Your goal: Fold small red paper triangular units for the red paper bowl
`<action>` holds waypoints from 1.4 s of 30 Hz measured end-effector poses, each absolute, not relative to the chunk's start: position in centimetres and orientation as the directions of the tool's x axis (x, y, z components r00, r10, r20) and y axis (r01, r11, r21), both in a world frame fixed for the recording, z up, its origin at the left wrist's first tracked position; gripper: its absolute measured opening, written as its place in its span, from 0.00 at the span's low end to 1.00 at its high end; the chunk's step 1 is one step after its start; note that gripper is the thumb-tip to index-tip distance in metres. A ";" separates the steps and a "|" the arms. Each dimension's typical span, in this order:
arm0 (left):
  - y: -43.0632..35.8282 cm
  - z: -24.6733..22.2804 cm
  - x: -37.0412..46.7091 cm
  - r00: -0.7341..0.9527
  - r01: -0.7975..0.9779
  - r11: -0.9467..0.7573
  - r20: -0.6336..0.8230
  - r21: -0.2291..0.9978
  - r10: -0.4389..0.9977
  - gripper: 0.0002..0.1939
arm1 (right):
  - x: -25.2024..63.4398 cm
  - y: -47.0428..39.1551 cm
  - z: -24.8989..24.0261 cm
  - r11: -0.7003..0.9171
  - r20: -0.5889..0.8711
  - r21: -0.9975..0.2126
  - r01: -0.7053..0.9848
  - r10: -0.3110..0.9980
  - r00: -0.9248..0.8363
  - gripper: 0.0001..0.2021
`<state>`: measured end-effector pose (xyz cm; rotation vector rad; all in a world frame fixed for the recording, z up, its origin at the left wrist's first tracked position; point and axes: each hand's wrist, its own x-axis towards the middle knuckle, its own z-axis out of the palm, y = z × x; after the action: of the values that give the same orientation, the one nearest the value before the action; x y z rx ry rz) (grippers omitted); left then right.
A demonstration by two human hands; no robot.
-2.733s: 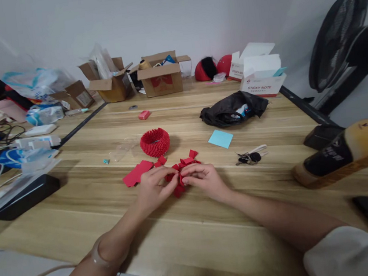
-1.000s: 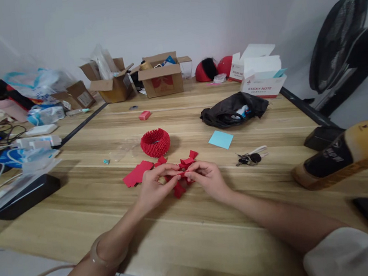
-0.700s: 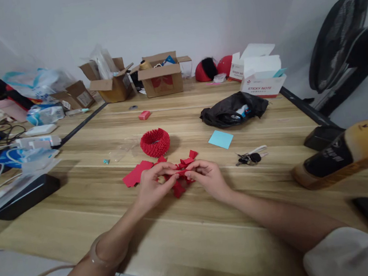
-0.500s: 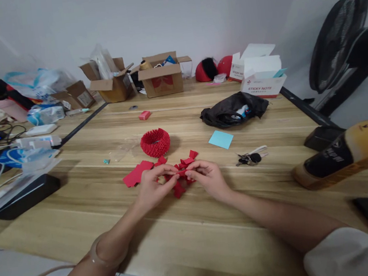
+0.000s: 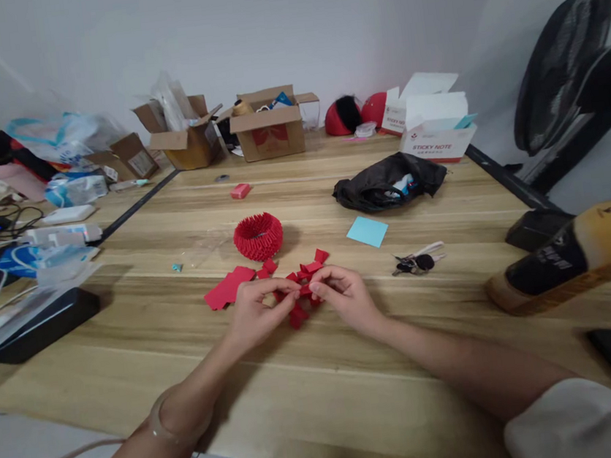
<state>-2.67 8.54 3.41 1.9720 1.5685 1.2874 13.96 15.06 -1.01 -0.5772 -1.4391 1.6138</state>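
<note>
Between their fingertips, my left hand (image 5: 259, 309) and my right hand (image 5: 346, 298) pinch a small piece of red paper (image 5: 305, 289), one hand at each end. Below and around it lie several folded red paper pieces (image 5: 296, 317), partly hidden by my fingers. Flat red paper sheets (image 5: 228, 288) rest just beyond my left hand. A round bowl shape built of many red folded paper pieces (image 5: 259, 237) stands upright behind them, apart from both hands.
A blue sticky note (image 5: 367, 231), keys (image 5: 418, 261) and a black plastic bag (image 5: 388, 181) lie to the right. A drink bottle (image 5: 573, 253) stands near my right arm. A small red block (image 5: 240, 191) and cardboard boxes (image 5: 267, 134) are farther back.
My fingertips have shifted very slightly on the red paper piece, with a little more of it showing between them. Everything else stays in place.
</note>
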 end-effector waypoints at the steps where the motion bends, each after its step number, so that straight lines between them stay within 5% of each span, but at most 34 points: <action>1: 8.5 3.4 -2.7 -0.011 0.611 -0.347 0.446 0.712 0.895 0.04 | 13.9 15.1 -1.0 0.044 0.199 -0.953 -0.298 0.835 -0.513 0.10; 42: 8.7 3.2 -3.0 0.092 0.673 -0.407 0.476 0.618 0.874 0.05 | 13.8 15.0 -1.2 0.025 0.190 -0.949 -0.315 0.841 -0.507 0.08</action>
<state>-2.99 8.69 3.24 2.1280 1.5494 1.2122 13.76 15.02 -1.19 -0.5778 -1.4058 1.6367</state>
